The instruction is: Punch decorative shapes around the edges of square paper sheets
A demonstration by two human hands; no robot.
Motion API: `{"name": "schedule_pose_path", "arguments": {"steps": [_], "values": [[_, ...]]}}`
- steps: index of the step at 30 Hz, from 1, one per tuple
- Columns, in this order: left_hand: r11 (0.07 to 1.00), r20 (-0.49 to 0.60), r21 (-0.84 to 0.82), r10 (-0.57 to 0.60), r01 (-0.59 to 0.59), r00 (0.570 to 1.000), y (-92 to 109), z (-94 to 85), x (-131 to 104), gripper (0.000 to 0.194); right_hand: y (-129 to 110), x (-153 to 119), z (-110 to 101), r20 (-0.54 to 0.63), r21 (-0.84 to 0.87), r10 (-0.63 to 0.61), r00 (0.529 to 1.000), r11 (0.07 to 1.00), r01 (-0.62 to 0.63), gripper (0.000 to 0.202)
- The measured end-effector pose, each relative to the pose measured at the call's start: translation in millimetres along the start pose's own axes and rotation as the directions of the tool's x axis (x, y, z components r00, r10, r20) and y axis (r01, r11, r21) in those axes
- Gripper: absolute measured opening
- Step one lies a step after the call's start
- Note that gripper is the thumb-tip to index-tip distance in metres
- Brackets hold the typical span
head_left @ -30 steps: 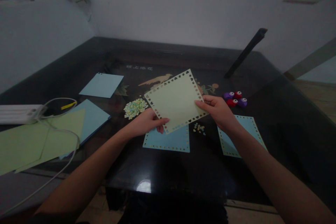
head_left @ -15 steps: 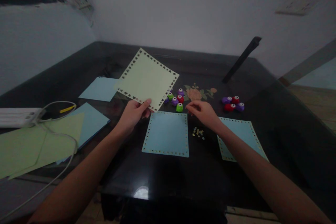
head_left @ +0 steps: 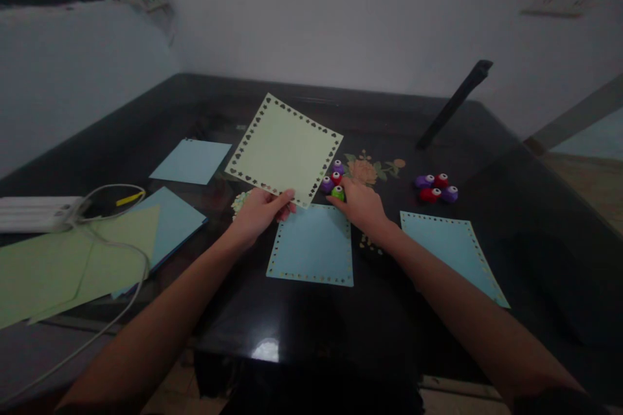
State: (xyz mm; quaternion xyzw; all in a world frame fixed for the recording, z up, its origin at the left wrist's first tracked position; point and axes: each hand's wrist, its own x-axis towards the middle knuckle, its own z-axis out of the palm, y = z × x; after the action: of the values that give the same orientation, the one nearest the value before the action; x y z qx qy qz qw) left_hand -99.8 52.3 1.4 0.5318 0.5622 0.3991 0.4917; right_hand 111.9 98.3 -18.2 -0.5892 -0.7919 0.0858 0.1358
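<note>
My left hand pinches the near edge of a pale green sheet of paper, tilted above the table, with heart and star holes along its edges. My right hand is closed around a small green craft punch, thumb in front and fingers behind. Beside it stand purple and red craft punches; the raised sheet may hide others. Below the hands lies a blue sheet with a punched border. Small paper cut-outs are partly hidden by my right wrist.
Another punched blue sheet lies right, below several purple and red punches. A black bar rises behind them. At left are a blue sheet, stacked green sheets, a white power strip and its cable.
My right hand has moved left to the punches and closed on the green one. My left hand still holds the green sheet, slightly farther right in view.
</note>
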Motion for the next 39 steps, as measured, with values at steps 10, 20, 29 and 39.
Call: {"name": "schedule_pose_path", "arguments": {"steps": [10,20,29,39], "values": [[0.975,0.15,0.211,0.038,-0.07,0.988,-7,11.2,-2,0.039,35,-23,-27,-0.033,0.306,-0.003,0.999,0.952,0.013,0.026],[0.992,0.228,0.121,0.005,-0.033,0.974,17,63.4,-19,0.031,41,-106,-50,0.325,0.923,0.169,0.931,0.157,-0.351,0.036],[0.989,0.148,0.145,-0.028,0.006,0.989,22,87.0,-32,0.033,32,-121,-45,0.472,0.874,0.147,0.869,-0.205,-0.44,0.031],[0.978,0.12,0.206,-0.03,0.005,0.992,20,83.4,-31,0.034,24,-123,-41,0.513,0.848,0.14,0.847,-0.234,-0.475,0.027]]}}
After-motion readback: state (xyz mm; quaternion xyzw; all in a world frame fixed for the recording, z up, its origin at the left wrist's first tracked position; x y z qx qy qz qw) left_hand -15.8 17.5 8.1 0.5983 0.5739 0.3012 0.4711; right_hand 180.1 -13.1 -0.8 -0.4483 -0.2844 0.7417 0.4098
